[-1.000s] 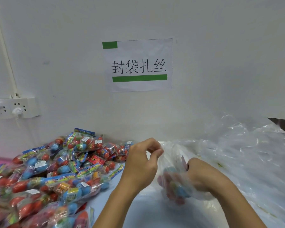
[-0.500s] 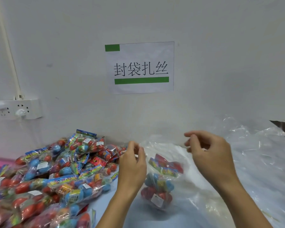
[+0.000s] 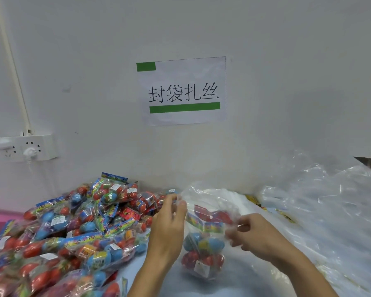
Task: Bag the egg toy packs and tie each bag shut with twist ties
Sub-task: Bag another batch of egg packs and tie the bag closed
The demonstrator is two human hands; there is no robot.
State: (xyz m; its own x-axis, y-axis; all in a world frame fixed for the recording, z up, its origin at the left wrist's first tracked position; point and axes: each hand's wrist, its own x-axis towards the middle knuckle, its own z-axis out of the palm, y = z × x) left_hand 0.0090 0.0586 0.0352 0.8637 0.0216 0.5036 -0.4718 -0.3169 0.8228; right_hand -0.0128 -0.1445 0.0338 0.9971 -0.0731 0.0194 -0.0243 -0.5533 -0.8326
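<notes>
At bench centre, egg toy pack (image 3: 204, 243) sits inside clear bag (image 3: 208, 196). Left hand (image 3: 169, 230) pinches the bag mouth; right hand (image 3: 253, 234), blurred, grip state unclear. Advice: gather the neck tightly above the pack before tying.

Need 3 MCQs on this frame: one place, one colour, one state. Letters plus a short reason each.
1. Where does the pile of egg toy packs lie?
A. left of the hands
B. right of the hands
C. on the floor

2. What colour are the bars on the wall sign?
A. red
B. green
C. blue

3. How is the clear bag with the pack inside?
A. tied with a twist tie
B. lying flat, untouched
C. untied, top held by both hands

Answers:
1 A, the pile fills the lower left of the table.
2 B, both bars are green.
3 C, the left hand and right hand pinch the bag's top, and no tie shows.
</notes>
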